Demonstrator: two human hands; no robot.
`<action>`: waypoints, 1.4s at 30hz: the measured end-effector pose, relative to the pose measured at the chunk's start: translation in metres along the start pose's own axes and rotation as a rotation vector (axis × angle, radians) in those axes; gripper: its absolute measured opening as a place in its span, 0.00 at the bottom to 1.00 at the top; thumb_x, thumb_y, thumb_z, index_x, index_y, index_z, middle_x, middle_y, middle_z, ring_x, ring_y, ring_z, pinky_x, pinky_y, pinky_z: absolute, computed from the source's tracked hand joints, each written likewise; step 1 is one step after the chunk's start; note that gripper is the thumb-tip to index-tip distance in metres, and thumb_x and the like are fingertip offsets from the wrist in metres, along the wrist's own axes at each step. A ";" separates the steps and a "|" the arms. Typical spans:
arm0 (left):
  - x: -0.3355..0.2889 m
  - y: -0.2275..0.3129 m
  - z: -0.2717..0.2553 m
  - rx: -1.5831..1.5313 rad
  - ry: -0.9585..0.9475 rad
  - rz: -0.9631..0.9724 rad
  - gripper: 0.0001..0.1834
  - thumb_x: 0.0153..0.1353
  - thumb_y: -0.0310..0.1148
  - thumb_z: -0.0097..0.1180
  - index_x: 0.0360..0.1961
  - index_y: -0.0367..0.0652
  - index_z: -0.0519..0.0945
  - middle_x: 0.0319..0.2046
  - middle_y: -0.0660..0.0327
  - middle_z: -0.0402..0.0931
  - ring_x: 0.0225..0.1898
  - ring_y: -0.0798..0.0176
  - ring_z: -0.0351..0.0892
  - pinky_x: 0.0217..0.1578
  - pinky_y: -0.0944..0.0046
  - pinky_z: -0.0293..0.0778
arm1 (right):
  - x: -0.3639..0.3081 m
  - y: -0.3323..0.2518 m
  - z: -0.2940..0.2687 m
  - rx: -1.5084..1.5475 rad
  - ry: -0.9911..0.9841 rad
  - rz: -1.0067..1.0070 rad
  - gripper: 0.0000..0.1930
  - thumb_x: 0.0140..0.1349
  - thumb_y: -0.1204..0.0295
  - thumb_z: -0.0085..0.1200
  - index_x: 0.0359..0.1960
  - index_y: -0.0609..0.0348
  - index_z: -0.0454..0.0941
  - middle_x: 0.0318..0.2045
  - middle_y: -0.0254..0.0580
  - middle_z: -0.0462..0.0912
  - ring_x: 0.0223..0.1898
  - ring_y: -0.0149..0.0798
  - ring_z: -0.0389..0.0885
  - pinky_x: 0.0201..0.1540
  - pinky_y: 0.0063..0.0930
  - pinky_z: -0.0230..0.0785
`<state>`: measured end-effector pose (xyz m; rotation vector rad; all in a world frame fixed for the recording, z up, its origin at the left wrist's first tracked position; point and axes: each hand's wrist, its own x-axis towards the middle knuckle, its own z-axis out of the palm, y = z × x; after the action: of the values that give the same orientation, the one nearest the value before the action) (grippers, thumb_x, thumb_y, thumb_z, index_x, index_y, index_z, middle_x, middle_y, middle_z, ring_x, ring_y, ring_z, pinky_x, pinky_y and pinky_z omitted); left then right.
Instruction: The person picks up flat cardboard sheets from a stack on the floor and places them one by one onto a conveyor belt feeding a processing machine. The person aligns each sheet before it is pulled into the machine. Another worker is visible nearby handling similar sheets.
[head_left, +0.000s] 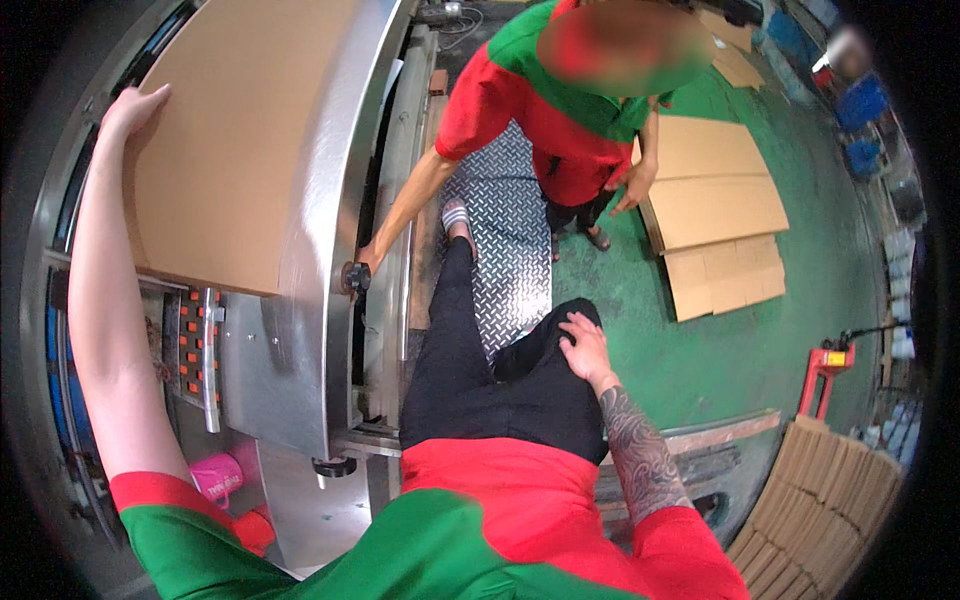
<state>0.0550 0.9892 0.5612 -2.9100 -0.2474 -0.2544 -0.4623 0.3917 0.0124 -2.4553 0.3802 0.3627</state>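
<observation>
My left hand (135,108) is at the left edge of a large brown cardboard sheet (225,130). The thumb lies over the top of the sheet, and the fingers bend down along its side, partly hidden. The sheet lies on a metal machine bed, beside a shiny steel side panel (345,120). My right hand (585,348) rests on my bent right knee, its fingers spread and nothing in them. A co-worker's hand (370,258) touches a black knob (354,278) on the panel.
The co-worker (540,100) stands across a diamond-plate step (505,215). Cardboard sheets (715,190) lie on the green floor (660,370). At the lower right are bundled cardboard (820,510) and a red pallet-jack-like handle (825,375). A pink container (215,475) sits beneath the machine.
</observation>
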 end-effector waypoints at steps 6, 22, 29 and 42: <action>0.005 -0.004 0.006 -0.008 0.003 -0.053 0.54 0.61 0.76 0.61 0.61 0.28 0.85 0.59 0.39 0.87 0.64 0.42 0.86 0.66 0.47 0.78 | -0.003 0.000 -0.001 0.038 0.008 0.009 0.23 0.71 0.60 0.59 0.67 0.45 0.84 0.79 0.34 0.72 0.85 0.40 0.58 0.85 0.56 0.44; 0.002 0.000 0.001 0.080 0.058 -0.099 0.56 0.60 0.75 0.62 0.65 0.27 0.82 0.63 0.35 0.83 0.68 0.40 0.83 0.68 0.47 0.76 | -0.006 0.004 -0.005 0.100 0.010 0.040 0.23 0.71 0.59 0.58 0.65 0.47 0.86 0.79 0.36 0.72 0.84 0.41 0.59 0.85 0.54 0.45; 0.005 -0.001 0.000 0.072 0.035 -0.050 0.55 0.61 0.74 0.62 0.64 0.25 0.83 0.62 0.34 0.83 0.68 0.40 0.83 0.68 0.47 0.76 | -0.005 0.002 -0.005 0.115 0.010 0.057 0.21 0.71 0.60 0.58 0.64 0.46 0.86 0.78 0.36 0.73 0.84 0.41 0.60 0.85 0.55 0.44; 0.031 -0.024 0.012 -0.037 0.012 0.023 0.50 0.61 0.73 0.64 0.59 0.30 0.87 0.57 0.37 0.87 0.66 0.45 0.85 0.66 0.51 0.77 | -0.005 0.005 -0.003 0.093 0.035 -0.009 0.23 0.71 0.59 0.58 0.65 0.47 0.85 0.78 0.37 0.73 0.84 0.42 0.61 0.85 0.58 0.45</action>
<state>0.0828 1.0195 0.5605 -2.9456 -0.2101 -0.2756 -0.4678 0.3868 0.0137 -2.3742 0.3914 0.2920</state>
